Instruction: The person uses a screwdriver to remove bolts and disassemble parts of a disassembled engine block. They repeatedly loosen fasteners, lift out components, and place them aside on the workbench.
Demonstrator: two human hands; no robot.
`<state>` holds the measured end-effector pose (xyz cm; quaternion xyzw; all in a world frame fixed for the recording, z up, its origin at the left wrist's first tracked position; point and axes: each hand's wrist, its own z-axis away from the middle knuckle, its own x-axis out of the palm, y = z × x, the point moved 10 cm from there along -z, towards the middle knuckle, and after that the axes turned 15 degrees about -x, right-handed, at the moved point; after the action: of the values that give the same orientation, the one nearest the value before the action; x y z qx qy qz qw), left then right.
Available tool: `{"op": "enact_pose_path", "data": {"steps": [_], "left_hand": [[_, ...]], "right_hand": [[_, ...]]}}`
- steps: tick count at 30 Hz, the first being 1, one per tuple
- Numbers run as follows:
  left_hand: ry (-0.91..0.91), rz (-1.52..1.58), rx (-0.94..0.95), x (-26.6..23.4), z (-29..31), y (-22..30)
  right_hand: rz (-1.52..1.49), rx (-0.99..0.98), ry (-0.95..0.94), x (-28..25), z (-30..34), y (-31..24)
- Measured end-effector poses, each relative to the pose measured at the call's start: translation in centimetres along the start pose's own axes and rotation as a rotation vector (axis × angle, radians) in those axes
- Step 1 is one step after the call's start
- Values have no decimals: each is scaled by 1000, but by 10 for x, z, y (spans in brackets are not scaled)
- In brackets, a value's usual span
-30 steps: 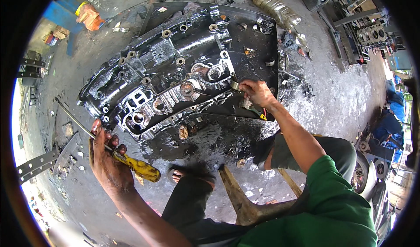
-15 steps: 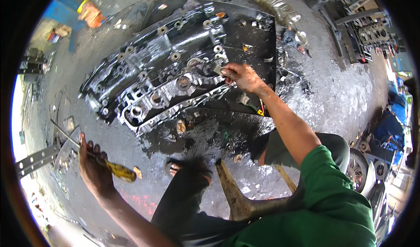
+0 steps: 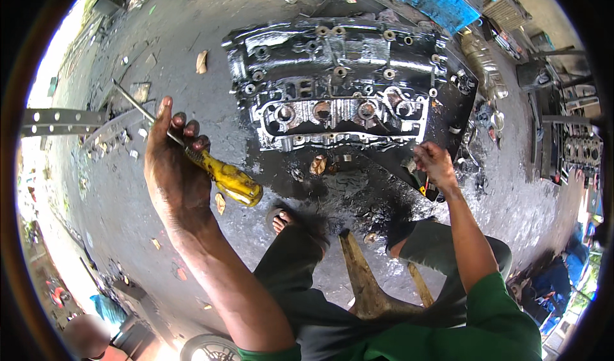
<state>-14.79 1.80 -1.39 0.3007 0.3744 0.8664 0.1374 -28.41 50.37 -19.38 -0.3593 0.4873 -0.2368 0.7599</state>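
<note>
My left hand [image 3: 176,169] is raised over the floor at the left, its fingers curled around a screwdriver [image 3: 233,180] with a yellow handle. The long thin shaft points up and to the left. My right hand [image 3: 437,166] has its fingers pinched together by the near right corner of an oily metal engine part [image 3: 345,118]; what they hold, if anything, is hidden. A small greyish piece [image 3: 410,164] shows beside those fingertips; whether it is held I cannot tell. The engine part, wet and black with round bosses and openings, lies on a dark metal sheet [image 3: 462,105].
A wooden stool [image 3: 368,284] stands between my legs. A yellow-tipped item [image 3: 423,190] lies below my right hand. Beyond are a blue tray [image 3: 438,2] and a crumpled plastic bottle [image 3: 483,63]. A perforated metal bar [image 3: 64,121] reaches in from the left; a person [image 3: 89,338] is lower left.
The view has turned, so the engine part now lies nearly level. My right hand has come off its top toward me and to its near right corner. The left still holds the screwdriver.
</note>
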Motion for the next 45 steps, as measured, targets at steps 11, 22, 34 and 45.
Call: {"op": "enact_pose_path", "data": {"steps": [11,22,34,45], "left_hand": [[-9,141,68,-49,5,44],[-75,253,68,-81,-1,60],[-14,248,42,-81,2,60],[-41,203,-13,-61,-4,46]], "right_hand": [[182,-381,-335,236,-47,-124],[304,-507,-311,223,-52,-130],[375,-296,-215,147,-55,-99],[299,-131,64,128,-103,-104]]}}
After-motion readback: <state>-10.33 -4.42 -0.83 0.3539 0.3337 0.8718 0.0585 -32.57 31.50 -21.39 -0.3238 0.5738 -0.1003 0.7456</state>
